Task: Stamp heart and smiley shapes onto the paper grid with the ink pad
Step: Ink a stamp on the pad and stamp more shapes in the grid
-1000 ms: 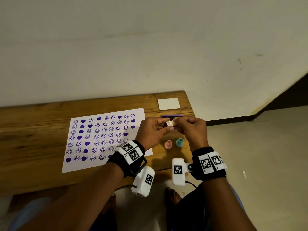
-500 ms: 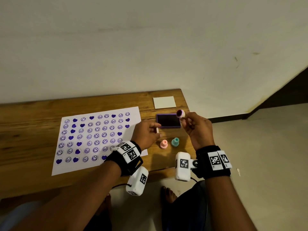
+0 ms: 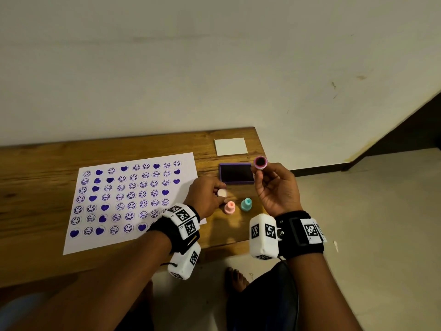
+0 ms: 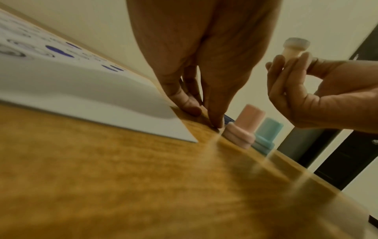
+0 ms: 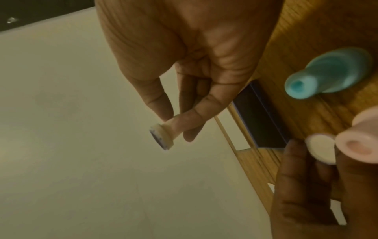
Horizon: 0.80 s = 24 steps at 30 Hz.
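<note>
The white paper grid (image 3: pixel 133 199) (image 4: pixel 81 90), covered with purple hearts and smileys, lies on the left of the wooden table (image 3: pixel 35 163). An open dark ink pad (image 3: pixel 236 173) (image 5: pixel 259 116) sits to its right. My right hand (image 3: pixel 261 174) (image 5: pixel 175 127) pinches a small pale stamp (image 3: pixel 260 162) (image 5: pixel 163 136) (image 4: pixel 296 48) by its stem, inked face turned up, above the pad's right edge. My left hand (image 3: pixel 220 195) (image 5: pixel 319 155) pinches a small white cap (image 3: pixel 222 192) (image 5: pixel 322 149) low over the table, beside a pink stamp (image 3: pixel 229 207) (image 4: pixel 243 127).
A teal stamp (image 3: pixel 246 204) (image 4: pixel 266 137) (image 5: pixel 327 72) stands right of the pink one. A white square card (image 3: pixel 231 146) lies behind the ink pad near the wall. The table's right edge (image 3: pixel 262 149) runs just past the pad, with floor beyond.
My hands, together at the stamp a second ago, have come apart. The left has dropped toward the table with the white cap; the right has raised the stamp, inked face up.
</note>
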Each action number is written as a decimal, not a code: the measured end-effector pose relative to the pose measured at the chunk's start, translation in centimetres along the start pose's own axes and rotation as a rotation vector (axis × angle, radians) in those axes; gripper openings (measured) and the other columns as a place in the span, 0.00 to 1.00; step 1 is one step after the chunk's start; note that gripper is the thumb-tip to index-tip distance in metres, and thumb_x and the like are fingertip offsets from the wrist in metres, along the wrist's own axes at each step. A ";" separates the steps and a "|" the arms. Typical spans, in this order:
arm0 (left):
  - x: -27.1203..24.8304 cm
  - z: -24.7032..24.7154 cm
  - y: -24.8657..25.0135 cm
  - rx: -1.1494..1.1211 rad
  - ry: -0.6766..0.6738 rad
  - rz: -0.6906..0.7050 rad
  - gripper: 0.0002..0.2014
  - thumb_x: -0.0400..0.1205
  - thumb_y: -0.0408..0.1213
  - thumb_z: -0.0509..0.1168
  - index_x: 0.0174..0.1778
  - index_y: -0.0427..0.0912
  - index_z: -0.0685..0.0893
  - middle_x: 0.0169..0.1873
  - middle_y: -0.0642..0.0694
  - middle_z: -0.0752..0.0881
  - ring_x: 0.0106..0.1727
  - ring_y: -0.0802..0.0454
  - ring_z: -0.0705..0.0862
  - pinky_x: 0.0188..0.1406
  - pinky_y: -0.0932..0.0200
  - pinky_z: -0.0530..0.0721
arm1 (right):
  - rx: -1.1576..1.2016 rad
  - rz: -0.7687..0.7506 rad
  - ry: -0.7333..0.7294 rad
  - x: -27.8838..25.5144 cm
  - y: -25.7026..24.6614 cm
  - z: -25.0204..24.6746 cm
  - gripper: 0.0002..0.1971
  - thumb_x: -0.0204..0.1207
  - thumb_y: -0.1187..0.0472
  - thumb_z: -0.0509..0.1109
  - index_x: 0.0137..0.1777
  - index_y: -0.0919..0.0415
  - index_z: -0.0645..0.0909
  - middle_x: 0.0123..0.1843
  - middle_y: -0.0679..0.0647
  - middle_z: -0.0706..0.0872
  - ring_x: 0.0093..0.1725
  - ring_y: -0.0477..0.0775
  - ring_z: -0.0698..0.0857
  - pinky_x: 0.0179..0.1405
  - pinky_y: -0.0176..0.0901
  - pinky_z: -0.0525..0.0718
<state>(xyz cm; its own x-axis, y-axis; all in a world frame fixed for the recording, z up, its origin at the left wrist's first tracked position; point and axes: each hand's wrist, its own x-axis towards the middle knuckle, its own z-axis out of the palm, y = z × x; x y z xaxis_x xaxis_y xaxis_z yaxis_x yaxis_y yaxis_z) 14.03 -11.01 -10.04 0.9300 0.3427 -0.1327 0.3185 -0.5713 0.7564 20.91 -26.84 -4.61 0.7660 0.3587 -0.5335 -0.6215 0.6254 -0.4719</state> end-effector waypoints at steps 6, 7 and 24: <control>0.4 -0.2 -0.1 0.027 -0.047 0.052 0.21 0.70 0.36 0.79 0.59 0.42 0.87 0.53 0.48 0.86 0.50 0.53 0.86 0.53 0.55 0.87 | -0.035 -0.007 0.001 0.1 0.0 0.0 0.04 0.64 0.69 0.74 0.38 0.66 0.88 0.43 0.61 0.91 0.40 0.54 0.91 0.37 0.36 0.89; 0.5 -0.2 -0.1 0.021 -0.057 0.060 0.22 0.69 0.36 0.79 0.60 0.42 0.86 0.54 0.48 0.86 0.50 0.54 0.86 0.53 0.55 0.88 | -0.042 -0.004 -0.008 0.0 0.0 0.0 0.03 0.64 0.70 0.73 0.36 0.65 0.89 0.43 0.61 0.92 0.39 0.54 0.92 0.38 0.35 0.89; 2.2 -3.2 0.4 -0.059 0.060 0.018 0.22 0.75 0.37 0.74 0.66 0.43 0.84 0.62 0.46 0.84 0.54 0.54 0.85 0.48 0.66 0.77 | 0.067 -0.017 -0.030 0.2 0.2 -0.1 0.09 0.68 0.70 0.73 0.49 0.67 0.83 0.51 0.64 0.90 0.42 0.58 0.93 0.36 0.38 0.92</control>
<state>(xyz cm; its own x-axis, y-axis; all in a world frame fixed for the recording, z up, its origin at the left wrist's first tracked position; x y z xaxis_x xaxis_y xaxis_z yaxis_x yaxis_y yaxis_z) 15.61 -8.15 -7.95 0.9222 0.3778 -0.0818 0.2891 -0.5336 0.7948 20.89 -26.71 -4.83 0.7816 0.3679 -0.5037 -0.5967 0.6761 -0.4321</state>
